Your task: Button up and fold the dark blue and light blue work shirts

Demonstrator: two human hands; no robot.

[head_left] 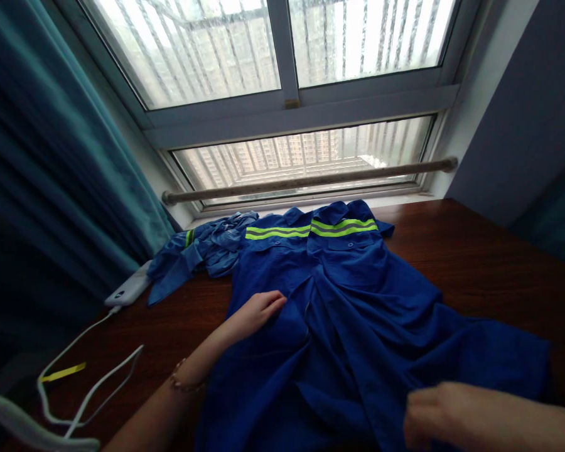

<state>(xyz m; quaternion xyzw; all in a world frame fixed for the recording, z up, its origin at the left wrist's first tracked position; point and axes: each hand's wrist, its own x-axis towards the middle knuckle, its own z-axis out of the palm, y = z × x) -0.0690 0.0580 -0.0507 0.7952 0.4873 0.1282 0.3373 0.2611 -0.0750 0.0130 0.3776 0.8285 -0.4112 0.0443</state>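
Wooden table (452, 245) under rumpled garment (339, 333)

two grips are showing, bare hands: one left grip (260, 312), one right grip (440, 411). two blue garments are lying on one counter (471, 257): one spread garment (358, 301), one crumpled garment (219, 245). also showing: one bracelet (183, 382), one white device (130, 285), one yellow strip (64, 372), one rail (306, 183).

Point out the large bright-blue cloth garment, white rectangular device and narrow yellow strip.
Large bright-blue cloth garment (351, 323), head view: creased middle front.
White rectangular device (130, 286), head view: upper face.
Narrow yellow strip (65, 371), head view: middle.
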